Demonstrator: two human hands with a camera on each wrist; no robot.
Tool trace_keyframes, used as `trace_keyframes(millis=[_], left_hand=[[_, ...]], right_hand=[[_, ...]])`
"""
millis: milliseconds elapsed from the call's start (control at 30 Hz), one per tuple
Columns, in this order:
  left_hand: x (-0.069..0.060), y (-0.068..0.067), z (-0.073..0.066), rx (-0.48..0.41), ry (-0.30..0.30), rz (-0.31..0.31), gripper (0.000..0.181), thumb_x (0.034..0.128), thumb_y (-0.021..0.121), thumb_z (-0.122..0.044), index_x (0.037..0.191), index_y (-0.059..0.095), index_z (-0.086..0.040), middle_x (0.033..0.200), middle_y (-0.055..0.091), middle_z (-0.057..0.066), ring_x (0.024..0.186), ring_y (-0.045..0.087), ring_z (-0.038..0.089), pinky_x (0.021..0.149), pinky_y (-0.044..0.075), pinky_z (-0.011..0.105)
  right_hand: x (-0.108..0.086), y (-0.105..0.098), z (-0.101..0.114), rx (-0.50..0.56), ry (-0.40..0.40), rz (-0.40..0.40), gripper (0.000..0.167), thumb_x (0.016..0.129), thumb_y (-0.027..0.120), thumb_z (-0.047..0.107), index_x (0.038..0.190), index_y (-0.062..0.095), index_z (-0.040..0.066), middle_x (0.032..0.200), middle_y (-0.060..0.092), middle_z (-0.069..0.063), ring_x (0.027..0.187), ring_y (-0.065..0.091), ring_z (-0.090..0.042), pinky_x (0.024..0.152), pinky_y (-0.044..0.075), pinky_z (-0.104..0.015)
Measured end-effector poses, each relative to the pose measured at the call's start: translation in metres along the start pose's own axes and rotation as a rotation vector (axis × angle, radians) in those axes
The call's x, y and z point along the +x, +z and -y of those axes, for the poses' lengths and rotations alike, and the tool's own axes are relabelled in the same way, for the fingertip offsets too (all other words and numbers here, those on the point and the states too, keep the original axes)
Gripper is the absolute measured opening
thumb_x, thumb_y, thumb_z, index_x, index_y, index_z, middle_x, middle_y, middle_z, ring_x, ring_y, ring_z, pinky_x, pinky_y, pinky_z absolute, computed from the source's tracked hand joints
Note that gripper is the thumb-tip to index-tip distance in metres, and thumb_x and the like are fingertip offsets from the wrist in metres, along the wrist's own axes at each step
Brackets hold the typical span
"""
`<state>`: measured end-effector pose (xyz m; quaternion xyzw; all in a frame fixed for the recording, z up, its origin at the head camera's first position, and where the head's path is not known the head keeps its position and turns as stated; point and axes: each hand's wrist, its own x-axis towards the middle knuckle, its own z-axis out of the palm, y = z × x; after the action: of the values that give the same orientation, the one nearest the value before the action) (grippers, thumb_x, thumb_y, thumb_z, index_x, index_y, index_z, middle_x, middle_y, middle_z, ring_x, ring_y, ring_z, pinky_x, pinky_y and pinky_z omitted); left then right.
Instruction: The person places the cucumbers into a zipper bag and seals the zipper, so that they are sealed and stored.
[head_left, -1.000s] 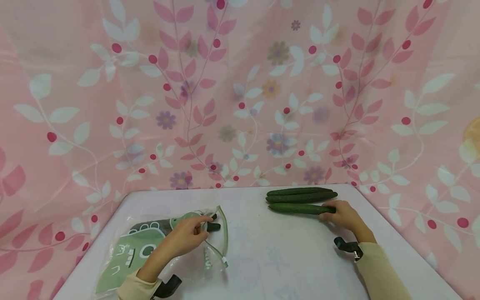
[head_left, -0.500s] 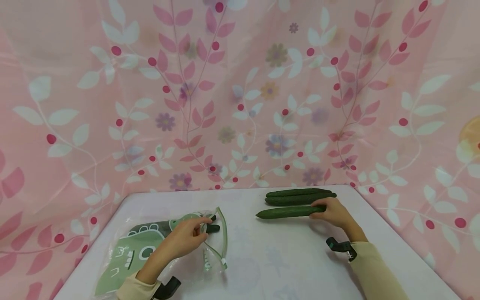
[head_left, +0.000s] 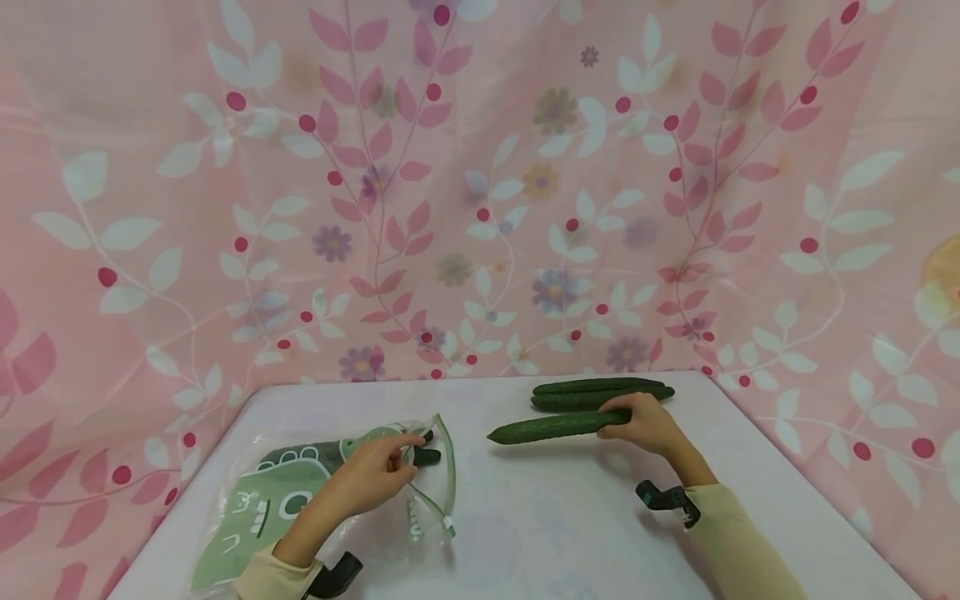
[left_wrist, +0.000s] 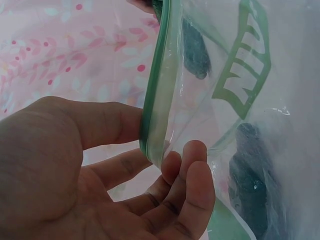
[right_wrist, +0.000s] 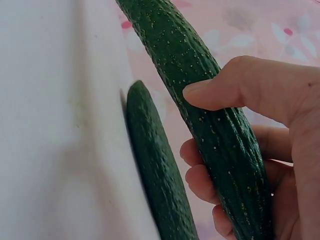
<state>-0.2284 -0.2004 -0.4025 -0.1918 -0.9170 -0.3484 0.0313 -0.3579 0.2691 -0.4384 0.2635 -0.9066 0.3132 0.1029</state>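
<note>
The left hand [head_left: 367, 475] pinches the green zip edge [head_left: 452, 475] of a clear, floppy plastic bag with a green cartoon face on it [head_left: 258, 521]. The thumb is on one side of the edge and fingers are bent on the other. The bag lies on a white table [head_left: 517, 521], and the left hand and arm hide part of it. Dark green, long lumps [left_wrist: 252, 195] show inside, but the shiny plastic makes them blurry, so I cannot tell just what they are.

The right hand [head_left: 641, 425] grips a long, dark green, bumpy cucumber [head_left: 543, 428] near one end, with the thumb on top and the fingers curled round it. The hand hides that end in the head view. The cucumber is up off the table, between the bag and two more dark green cucumbers [head_left: 581, 401] lying side by side. Its tip points at the bag but does not touch it. The right wrist view cuts off both its ends.

Behind is a pink cloth with leaves and flowers [head_left: 487, 167]. Both pale yellow sleeves [head_left: 738, 533] are cut off at the bottom.
</note>
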Motion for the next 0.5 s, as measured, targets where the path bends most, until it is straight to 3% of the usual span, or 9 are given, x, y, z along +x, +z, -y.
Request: trace_keyframes(millis=[233,500], left_hand=[[0.000,0.000,0.001,0.005,0.006,-0.003,0.039,0.0946,0.072,-0.012,0.133,0.069,-0.006,0.072,0.052,-0.002,0.057,0.045,0.011,0.053,0.038,0.029],[-0.001,0.000,0.001,0.004,0.006,-0.003,0.041,0.0948,0.073,-0.013,0.135,0.067,-0.006,0.072,0.052,-0.003,0.057,0.045,0.010,0.054,0.038,0.029]], right_hand=[[0.005,0.017,0.012,0.048,-0.008,0.036,0.029,0.079,0.089,0.028,0.103,0.081,0.014,0.095,0.071,0.006,0.085,0.061,-0.016,0.076,0.052,-0.042],[0.009,0.033,0.029,0.077,-0.030,0.032,0.030,0.079,0.090,0.031,0.101,0.082,0.014,0.093,0.071,0.007,0.082,0.060,-0.014,0.075,0.051,-0.039]])
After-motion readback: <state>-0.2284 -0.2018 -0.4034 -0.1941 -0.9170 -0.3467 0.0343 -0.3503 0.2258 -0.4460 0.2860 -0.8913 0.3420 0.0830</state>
